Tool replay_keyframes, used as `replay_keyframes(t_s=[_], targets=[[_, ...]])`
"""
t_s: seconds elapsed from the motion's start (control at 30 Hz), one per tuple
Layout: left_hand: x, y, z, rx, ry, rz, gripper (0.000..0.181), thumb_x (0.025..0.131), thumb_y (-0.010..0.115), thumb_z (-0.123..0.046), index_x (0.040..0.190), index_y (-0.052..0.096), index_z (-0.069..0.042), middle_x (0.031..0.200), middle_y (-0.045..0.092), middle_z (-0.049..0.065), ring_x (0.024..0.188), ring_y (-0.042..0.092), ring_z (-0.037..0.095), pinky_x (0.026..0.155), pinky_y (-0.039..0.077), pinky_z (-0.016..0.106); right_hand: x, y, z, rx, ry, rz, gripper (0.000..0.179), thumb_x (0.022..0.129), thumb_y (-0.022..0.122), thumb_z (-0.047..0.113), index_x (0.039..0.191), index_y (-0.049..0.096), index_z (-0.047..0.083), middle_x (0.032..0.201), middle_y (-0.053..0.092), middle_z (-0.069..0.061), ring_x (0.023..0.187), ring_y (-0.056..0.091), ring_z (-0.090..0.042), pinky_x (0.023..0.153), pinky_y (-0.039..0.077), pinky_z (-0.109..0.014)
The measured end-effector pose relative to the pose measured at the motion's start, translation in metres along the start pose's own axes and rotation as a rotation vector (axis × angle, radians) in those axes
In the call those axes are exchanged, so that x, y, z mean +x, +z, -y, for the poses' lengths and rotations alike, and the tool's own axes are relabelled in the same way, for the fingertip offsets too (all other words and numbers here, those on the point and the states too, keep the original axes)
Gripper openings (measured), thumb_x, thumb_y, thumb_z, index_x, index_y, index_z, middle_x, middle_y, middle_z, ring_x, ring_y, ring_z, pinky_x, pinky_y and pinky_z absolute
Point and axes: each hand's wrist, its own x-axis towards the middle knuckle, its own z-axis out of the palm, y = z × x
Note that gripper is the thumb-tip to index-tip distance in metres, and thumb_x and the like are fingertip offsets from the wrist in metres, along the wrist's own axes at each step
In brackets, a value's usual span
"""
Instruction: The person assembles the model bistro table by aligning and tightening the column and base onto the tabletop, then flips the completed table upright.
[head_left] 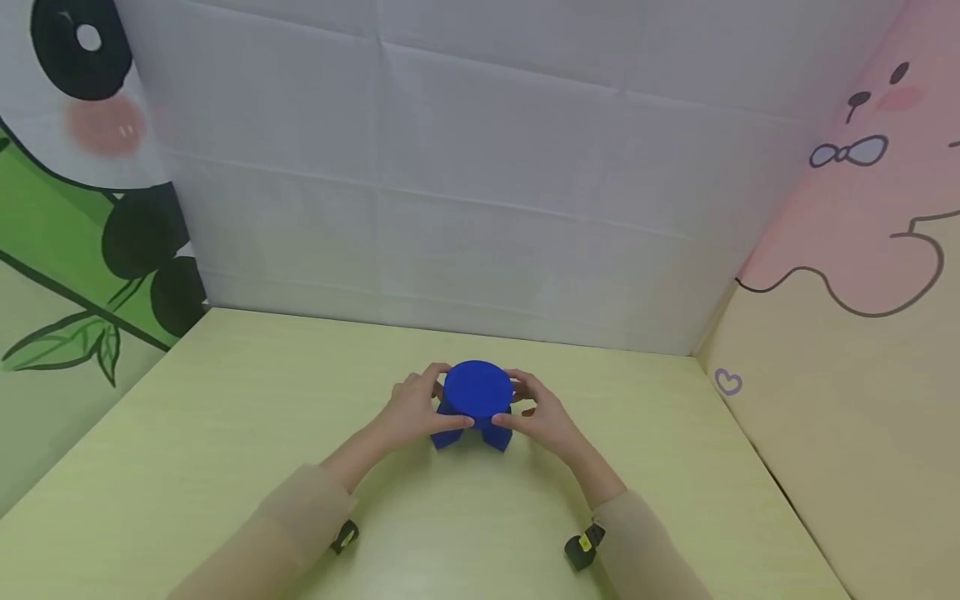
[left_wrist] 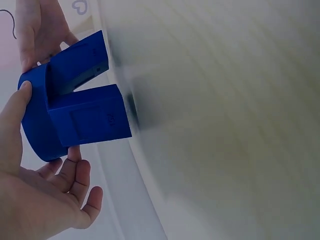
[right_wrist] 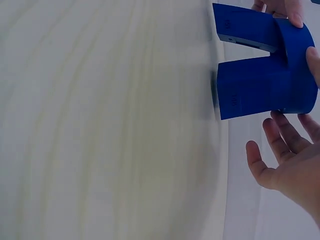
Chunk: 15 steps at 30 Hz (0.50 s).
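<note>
A blue stool-shaped piece (head_left: 477,390) with a round, flat top and blocky legs stands upright in the middle of the head view. My left hand (head_left: 411,410) grips the left side of its round top, thumb on the near edge and fingers curved behind. On the opposite side, my right hand (head_left: 546,421) holds the same rim in a mirrored way, the two thumbs close together at the front. Both wrist views show the legs (left_wrist: 92,117) pointing at the tabletop, their ends close to it. In the right wrist view, the little finger (right_wrist: 257,162) stands away from the piece.
A pale wood-look tabletop (head_left: 187,450) lies under the hands. Behind it rises a creased white sheet (head_left: 487,183). Printed cartoon panels flank the table, a green one (head_left: 60,200) on the left and a pink-and-cream one (head_left: 847,375) on the right.
</note>
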Motion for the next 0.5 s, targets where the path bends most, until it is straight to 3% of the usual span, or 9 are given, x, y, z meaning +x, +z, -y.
replay_keyframes(t_s=[0.07, 0.33, 0.43, 0.5], targets=[[0.003, 0.002, 0.002, 0.006, -0.004, 0.021, 0.093, 0.058, 0.069, -0.064, 0.130, 0.035, -0.016, 0.090, 0.055, 0.000, 0.091, 0.043, 0.020, 0.079, 0.036, 0.043, -0.002, -0.001, 0.007, -0.007, 0.011, 0.014, 0.068, 0.077, 0.070, 0.026, 0.134, 0.035, 0.014, 0.126, 0.050, -0.012, 0.110, 0.047, -0.032, 0.088, 0.040, -0.048], [0.007, 0.005, 0.005, 0.040, 0.009, 0.032, 0.089, 0.061, 0.070, -0.060, 0.129, 0.037, -0.013, 0.093, 0.057, 0.002, 0.094, 0.045, 0.022, 0.083, 0.033, 0.047, 0.000, 0.000, 0.004, -0.009, 0.037, 0.039, 0.070, 0.077, 0.069, 0.028, 0.136, 0.033, 0.015, 0.129, 0.047, -0.012, 0.114, 0.044, -0.033, 0.087, 0.042, -0.043], [0.004, 0.001, 0.005, 0.093, 0.032, 0.010, 0.095, 0.060, 0.068, -0.063, 0.132, 0.035, -0.011, 0.110, 0.055, 0.009, 0.105, 0.044, 0.028, 0.086, 0.033, 0.051, 0.001, 0.000, -0.001, -0.003, 0.046, 0.054, 0.077, 0.077, 0.069, 0.030, 0.139, 0.026, 0.017, 0.134, 0.042, -0.012, 0.120, 0.040, -0.033, 0.090, 0.039, -0.047], [0.001, -0.004, 0.003, 0.124, 0.051, -0.016, 0.100, 0.060, 0.067, -0.066, 0.135, 0.031, -0.012, 0.125, 0.046, 0.012, 0.117, 0.037, 0.032, 0.090, 0.030, 0.055, 0.000, -0.001, -0.005, -0.018, 0.036, 0.038, 0.082, 0.076, 0.069, 0.034, 0.141, 0.021, 0.020, 0.138, 0.038, -0.010, 0.123, 0.037, -0.030, 0.093, 0.037, -0.049]])
